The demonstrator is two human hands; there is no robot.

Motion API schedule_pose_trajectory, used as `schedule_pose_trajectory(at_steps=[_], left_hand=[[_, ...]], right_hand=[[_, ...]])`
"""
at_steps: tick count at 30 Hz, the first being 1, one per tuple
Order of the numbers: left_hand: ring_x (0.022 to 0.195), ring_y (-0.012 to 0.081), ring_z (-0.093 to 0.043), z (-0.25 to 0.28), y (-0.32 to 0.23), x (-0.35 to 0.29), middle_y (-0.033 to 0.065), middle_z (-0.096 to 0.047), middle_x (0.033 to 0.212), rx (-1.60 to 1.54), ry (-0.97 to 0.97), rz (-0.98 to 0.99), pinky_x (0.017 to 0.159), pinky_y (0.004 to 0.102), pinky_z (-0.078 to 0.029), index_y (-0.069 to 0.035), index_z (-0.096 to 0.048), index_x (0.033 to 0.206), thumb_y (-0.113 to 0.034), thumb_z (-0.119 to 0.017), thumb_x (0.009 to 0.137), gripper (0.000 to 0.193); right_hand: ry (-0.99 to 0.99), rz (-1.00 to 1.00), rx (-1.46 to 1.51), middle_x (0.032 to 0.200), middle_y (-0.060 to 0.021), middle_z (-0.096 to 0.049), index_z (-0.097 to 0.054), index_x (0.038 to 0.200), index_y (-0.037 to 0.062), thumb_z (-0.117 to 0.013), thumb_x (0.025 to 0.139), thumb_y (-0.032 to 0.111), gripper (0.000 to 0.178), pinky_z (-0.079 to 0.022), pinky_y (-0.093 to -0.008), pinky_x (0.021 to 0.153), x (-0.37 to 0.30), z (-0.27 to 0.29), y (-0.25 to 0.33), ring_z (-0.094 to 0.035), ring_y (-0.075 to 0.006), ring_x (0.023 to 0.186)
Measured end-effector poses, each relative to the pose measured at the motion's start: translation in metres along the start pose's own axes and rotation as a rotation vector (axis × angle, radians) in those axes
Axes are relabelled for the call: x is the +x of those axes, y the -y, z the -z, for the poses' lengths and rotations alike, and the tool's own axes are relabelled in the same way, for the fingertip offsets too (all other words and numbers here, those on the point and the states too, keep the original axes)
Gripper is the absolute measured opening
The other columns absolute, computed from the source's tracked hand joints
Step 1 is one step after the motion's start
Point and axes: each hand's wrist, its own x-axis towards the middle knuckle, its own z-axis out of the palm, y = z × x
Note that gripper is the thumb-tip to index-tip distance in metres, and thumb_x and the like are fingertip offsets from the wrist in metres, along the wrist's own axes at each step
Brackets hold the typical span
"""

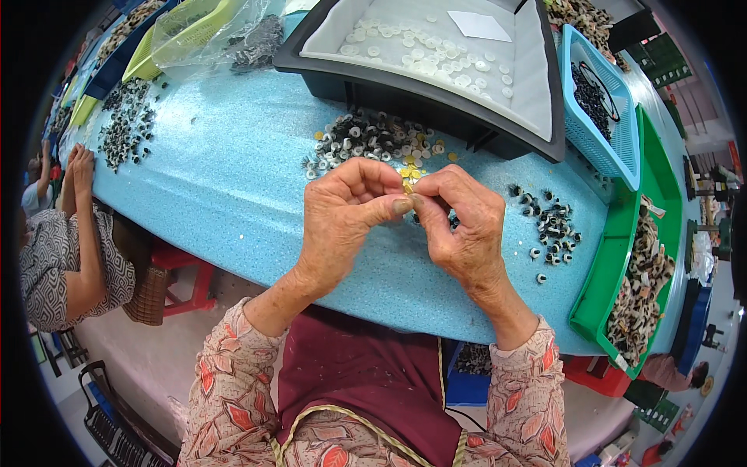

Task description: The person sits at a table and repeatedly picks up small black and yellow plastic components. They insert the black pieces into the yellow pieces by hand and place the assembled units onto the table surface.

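Note:
My left hand [346, 214] and my right hand [459, 222] meet fingertip to fingertip above the blue speckled table [233, 179]. Between the fingertips sits a tiny piece, mostly hidden; I cannot tell which hand grips it. Just beyond the fingers lies a heap of small black and white ring-shaped parts [366, 140] mixed with small yellow discs [410, 167]. To the right of my right hand a smaller group of black and white parts [548, 222] is spread on the table.
A black tray [436, 97] lined in white holds white discs [428, 54]. A light-blue basket [615, 148] holds black parts, a green tray [615, 257] holds many assembled parts. Another person [62, 249] sits at the left by a further heap [124, 128]. A clear bag [226, 35] lies far left.

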Motion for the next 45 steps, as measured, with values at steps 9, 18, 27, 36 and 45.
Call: schedule_pose_trajectory(at_steps=[9,18,27,36,45], left_hand=[[0.07,0.0081,-0.06,0.005,-0.001,0.0,0.0045,-0.066,0.079,0.146,0.096,0.024,0.064,0.0212,-0.05,0.0,-0.063,0.089,-0.01,-0.064,0.089,0.01],[0.075,0.0095,-0.06,0.008,0.005,0.004,0.004,-0.062,0.082,-0.007,0.097,0.01,0.067,0.0235,-0.049,-0.001,-0.056,0.091,-0.006,-0.059,0.09,0.006],[0.081,0.0077,-0.058,0.004,-0.005,0.0,0.0028,-0.062,0.092,0.443,0.07,-0.279,0.069,0.0197,-0.047,-0.001,-0.067,0.099,0.001,-0.065,0.084,0.015],[0.075,0.0115,-0.064,0.002,-0.007,-0.002,0.0054,-0.067,0.08,0.399,-0.012,-0.357,0.066,0.0252,-0.051,-0.002,-0.069,0.086,0.004,-0.069,0.076,0.012],[0.073,0.0151,-0.063,0.001,-0.007,-0.002,0.006,-0.066,0.079,0.572,0.014,-0.619,0.065,0.0266,-0.051,-0.003,-0.068,0.083,0.006,-0.07,0.073,0.014]], right_hand=[[0.081,0.001,0.117,0.07,-0.008,-0.061,-0.062,0.078,0.0022,-0.066,0.074,0.0,0.006,-0.047,-0.0309,0.052,0.0,0.003,-0.003,-0.061,-0.0198,0.057],[0.174,-0.535,0.551,0.069,-0.0015,-0.062,-0.064,0.082,-0.0014,-0.065,0.082,0.005,0.006,-0.045,-0.0225,0.056,0.003,0.013,0.003,-0.056,-0.0072,0.063],[0.143,-0.428,0.466,0.07,-0.0017,-0.061,-0.065,0.084,-0.0006,-0.066,0.082,0.005,0.006,-0.045,-0.0217,0.057,0.002,0.005,0.0,-0.055,-0.0067,0.063],[0.178,-0.352,0.412,0.07,-0.0057,-0.064,-0.063,0.088,-0.0012,-0.059,0.088,0.006,0.009,-0.046,-0.0242,0.055,0.002,0.008,0.005,-0.058,-0.0105,0.059],[0.234,-0.415,0.41,0.068,-0.0052,-0.063,-0.061,0.087,-0.0003,-0.058,0.089,0.011,0.012,-0.045,-0.0232,0.055,0.002,0.01,0.009,-0.057,-0.0092,0.058]])
